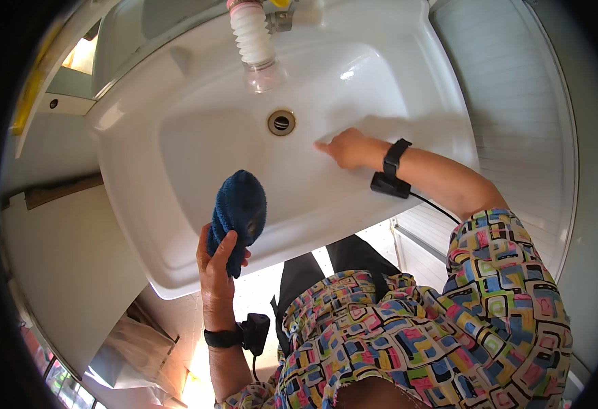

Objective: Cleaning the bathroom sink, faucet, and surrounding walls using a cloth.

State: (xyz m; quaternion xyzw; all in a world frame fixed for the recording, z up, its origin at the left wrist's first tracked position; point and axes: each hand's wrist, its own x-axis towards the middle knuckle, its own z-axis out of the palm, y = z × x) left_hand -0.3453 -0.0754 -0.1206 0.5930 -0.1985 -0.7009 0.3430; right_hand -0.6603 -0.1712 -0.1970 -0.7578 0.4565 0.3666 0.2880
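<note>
My left hand [222, 263] grips a folded dark blue terry cloth [243, 204], thumb in front and fingertips showing on the far side. It holds the cloth up over the front left part of a white ceramic washbasin [191, 153]. Inside the basin, right of the metal drain [281, 122], is my right hand [347, 148]. Its index finger points toward the basin floor while the other fingers curl under; nothing shows in it. Whether the fingertip touches the ceramic is hard to tell. From the top edge a white corrugated faucet extension [252, 36] with a clear end hangs above the drain.
A black device [391, 185] on a strap sits at my right wrist, its cable running up the arm. Another strapped device [255, 333] is on my left wrist. White ribbed panelling [514, 128] borders the basin's right side. A pale bag [130, 353] lies below left.
</note>
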